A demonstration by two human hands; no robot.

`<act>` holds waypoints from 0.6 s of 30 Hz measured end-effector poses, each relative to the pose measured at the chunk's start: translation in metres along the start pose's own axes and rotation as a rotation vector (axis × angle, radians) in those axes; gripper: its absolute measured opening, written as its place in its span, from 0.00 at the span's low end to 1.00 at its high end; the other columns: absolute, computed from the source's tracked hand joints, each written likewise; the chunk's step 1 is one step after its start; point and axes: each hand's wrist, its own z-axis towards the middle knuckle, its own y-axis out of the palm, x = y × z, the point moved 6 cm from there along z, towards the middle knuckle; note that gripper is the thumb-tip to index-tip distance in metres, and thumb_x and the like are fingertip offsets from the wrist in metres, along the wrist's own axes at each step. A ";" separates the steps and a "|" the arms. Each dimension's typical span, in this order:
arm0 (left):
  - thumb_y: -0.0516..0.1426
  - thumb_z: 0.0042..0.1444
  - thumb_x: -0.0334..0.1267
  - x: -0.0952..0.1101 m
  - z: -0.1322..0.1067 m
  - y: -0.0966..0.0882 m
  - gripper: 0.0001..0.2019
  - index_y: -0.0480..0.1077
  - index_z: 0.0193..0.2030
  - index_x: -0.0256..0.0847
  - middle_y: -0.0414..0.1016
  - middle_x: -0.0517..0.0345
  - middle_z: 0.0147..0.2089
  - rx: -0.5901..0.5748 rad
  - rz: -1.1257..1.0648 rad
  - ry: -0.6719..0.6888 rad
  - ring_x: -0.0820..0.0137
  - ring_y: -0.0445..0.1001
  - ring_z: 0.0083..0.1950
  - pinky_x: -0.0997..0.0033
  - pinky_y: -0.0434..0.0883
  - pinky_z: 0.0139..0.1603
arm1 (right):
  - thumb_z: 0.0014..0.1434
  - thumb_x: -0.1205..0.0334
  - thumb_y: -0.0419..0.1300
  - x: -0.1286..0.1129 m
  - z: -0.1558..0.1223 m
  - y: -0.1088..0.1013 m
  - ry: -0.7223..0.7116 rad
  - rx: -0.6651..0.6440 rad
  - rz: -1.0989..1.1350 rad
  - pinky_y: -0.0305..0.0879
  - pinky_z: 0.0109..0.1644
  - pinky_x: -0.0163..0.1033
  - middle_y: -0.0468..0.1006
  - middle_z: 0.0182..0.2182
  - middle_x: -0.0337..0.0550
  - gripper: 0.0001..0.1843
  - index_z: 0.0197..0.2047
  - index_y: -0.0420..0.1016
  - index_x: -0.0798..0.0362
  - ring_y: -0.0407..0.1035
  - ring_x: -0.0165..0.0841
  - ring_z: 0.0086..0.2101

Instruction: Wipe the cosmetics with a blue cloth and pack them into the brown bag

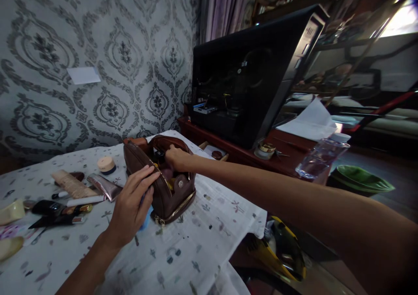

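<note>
A brown zippered handbag (pixel 170 206) stands unzipped on the cloth-covered table, with a round snap on its inner flap. My left hand (pixel 132 203) holds its near left side, fingers lying over the edge by the zipper. Through the opening reaches my right hand (pixel 178 158), its fingers curled and partly hidden inside. Close to those fingertips is a small black item (pixel 159 155); whether they grip it is unclear. Something yellow and other contents show deeper in the bag. Under my left hand a bit of blue material (pixel 146 219) peeks out.
Left on the patterned cloth (pixel 183 260) lie a cream-lidded jar (pixel 106 165), a silver tube (pixel 105 186), a beige tube (pixel 73 184) and several other cosmetics. A black computer case (pixel 241 77), a roll of tape (pixel 264 149) and a clear bottle (pixel 321 158) stand right, by a green-lined bin (pixel 362 178).
</note>
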 end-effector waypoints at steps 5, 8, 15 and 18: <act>0.51 0.66 0.28 -0.001 0.000 0.000 0.19 0.65 0.62 0.46 0.70 0.49 0.63 0.000 0.000 -0.015 0.62 0.65 0.67 0.58 0.67 0.65 | 0.58 0.73 0.62 -0.003 -0.015 -0.032 -0.055 0.070 -0.021 0.69 0.48 0.35 0.80 0.48 0.59 0.16 0.51 0.77 0.64 0.75 0.42 0.50; 0.51 0.67 0.29 0.000 0.000 0.000 0.19 0.65 0.62 0.46 0.70 0.49 0.62 -0.006 0.001 -0.020 0.61 0.66 0.67 0.56 0.68 0.65 | 0.60 0.71 0.59 0.000 -0.023 -0.044 -0.094 0.139 -0.021 0.68 0.43 0.33 0.81 0.47 0.57 0.16 0.52 0.78 0.61 0.76 0.40 0.48; 0.50 0.67 0.29 -0.001 0.000 0.000 0.18 0.65 0.62 0.45 0.70 0.49 0.62 -0.016 0.013 -0.024 0.62 0.65 0.67 0.59 0.67 0.65 | 0.61 0.74 0.56 -0.008 -0.036 -0.018 -0.242 -0.122 -0.145 0.66 0.40 0.35 0.82 0.43 0.58 0.16 0.49 0.80 0.62 0.78 0.42 0.45; 0.50 0.67 0.28 -0.001 -0.001 0.001 0.19 0.65 0.62 0.44 0.69 0.49 0.63 -0.011 0.007 -0.017 0.62 0.65 0.67 0.59 0.67 0.65 | 0.62 0.74 0.56 -0.012 -0.038 -0.018 -0.234 -0.144 -0.154 0.66 0.40 0.35 0.82 0.46 0.58 0.18 0.53 0.78 0.60 0.77 0.42 0.47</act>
